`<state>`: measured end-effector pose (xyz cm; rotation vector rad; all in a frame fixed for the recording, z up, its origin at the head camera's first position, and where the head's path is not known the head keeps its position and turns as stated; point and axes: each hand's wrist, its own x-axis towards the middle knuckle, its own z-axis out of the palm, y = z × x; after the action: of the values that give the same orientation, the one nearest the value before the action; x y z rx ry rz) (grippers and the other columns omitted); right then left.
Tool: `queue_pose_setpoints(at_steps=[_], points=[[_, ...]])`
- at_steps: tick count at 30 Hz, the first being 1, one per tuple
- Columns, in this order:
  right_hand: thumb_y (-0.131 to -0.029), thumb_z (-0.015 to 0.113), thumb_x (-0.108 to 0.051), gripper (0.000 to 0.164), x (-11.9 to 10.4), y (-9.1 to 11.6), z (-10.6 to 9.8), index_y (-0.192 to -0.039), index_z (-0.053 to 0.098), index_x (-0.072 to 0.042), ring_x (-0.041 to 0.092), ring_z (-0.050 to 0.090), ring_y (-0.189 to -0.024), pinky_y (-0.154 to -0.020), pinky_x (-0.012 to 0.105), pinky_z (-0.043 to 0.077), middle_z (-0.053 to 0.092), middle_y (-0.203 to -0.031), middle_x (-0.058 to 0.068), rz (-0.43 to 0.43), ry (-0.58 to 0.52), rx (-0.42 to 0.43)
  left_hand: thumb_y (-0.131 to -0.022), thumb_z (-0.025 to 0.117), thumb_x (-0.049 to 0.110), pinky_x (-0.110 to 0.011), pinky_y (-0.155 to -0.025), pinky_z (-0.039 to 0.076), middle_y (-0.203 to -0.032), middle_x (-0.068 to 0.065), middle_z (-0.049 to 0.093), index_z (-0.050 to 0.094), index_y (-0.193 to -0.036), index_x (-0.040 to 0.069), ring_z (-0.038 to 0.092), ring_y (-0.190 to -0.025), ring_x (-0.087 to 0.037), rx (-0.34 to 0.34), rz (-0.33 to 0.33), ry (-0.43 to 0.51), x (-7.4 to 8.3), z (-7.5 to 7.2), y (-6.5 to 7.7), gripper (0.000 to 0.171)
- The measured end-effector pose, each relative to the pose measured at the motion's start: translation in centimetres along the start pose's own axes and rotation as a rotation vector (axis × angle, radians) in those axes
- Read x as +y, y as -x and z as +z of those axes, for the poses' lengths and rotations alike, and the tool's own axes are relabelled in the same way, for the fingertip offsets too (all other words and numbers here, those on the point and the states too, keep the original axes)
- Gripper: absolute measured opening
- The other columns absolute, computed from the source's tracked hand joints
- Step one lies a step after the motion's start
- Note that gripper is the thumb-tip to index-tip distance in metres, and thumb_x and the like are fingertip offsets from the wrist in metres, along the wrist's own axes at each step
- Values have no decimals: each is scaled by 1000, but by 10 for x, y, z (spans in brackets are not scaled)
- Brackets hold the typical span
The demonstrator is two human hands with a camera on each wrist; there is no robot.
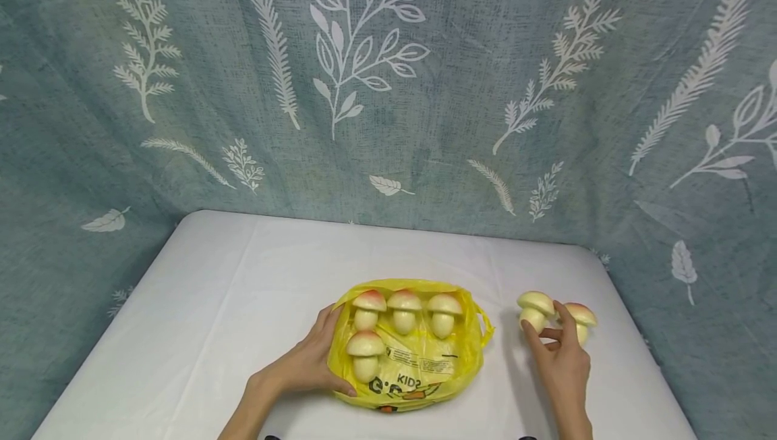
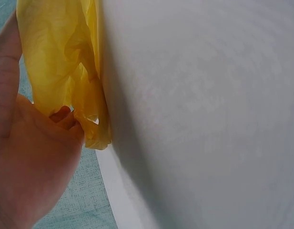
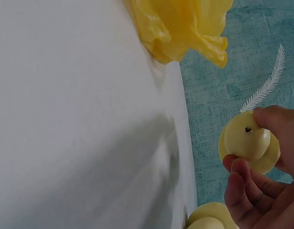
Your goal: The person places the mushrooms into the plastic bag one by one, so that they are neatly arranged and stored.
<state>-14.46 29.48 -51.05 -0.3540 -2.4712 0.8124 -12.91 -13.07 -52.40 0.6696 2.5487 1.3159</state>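
My right hand [image 1: 560,355] pinches a toy mushroom [image 1: 534,310] between thumb and fingers at the right of the table. In the right wrist view the underside of this mushroom [image 3: 248,138] faces the camera, with a small dark hole in the stem. Just right of it, partly behind my fingers, is another mushroom [image 1: 581,316] with a reddish cap. My left hand [image 1: 312,355] grips the left side of a yellow plastic bag [image 1: 425,359], thumb at the near rim. Several mushrooms lie in the bag, among them one [image 1: 366,355] at its near left.
A white cloth covers the table [image 1: 243,278]. Behind it and at both sides hangs a blue-green curtain [image 1: 449,123] with white leaf prints. The bag's loose handle [image 1: 487,326] sticks out to the right, between the bag and my right hand.
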Motion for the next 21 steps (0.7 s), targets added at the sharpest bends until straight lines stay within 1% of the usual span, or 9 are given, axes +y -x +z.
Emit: queue_pose_setpoints(at_steps=[3,9,11,18,21], points=[[-85,79,-32,67,-4,3,-1,-142,50,-14,4,56,-55,-58,25,43,73,-85,12,4,-1,-3,-58,91,56,-56,-109,33,-157,-10,15,9,-160,20,24,-144,-34,1,0,-4,-1,0,0,135],[-86,79,-31,66,-15,9,-5,-142,49,-15,4,57,-56,-56,22,44,74,-86,10,-2,-23,1,-58,91,56,-56,-110,33,-158,-10,15,10,-160,19,23,-144,-34,0,3,-2,-1,0,1,135],[-86,79,-32,66,-19,11,-7,-142,49,-14,3,57,-56,-55,21,44,74,-86,11,-7,-30,1,-58,92,55,-56,-110,32,-158,-10,15,10,-159,19,23,-144,-34,0,4,-1,0,-1,1,135],[-85,80,-30,65,-30,18,-8,-142,50,-17,0,56,-57,-54,10,40,73,-85,8,-16,-83,5,-59,92,55,-56,-109,33,-157,-10,15,9,-160,19,24,-144,-34,2,6,-2,0,0,1,135],[-84,81,-28,66,-35,22,-7,-141,50,-17,1,56,-56,-53,10,40,73,-83,7,-39,-101,6,-59,91,55,-57,-109,33,-157,-10,15,9,-160,20,24,-144,-34,1,6,2,0,0,0,135]])
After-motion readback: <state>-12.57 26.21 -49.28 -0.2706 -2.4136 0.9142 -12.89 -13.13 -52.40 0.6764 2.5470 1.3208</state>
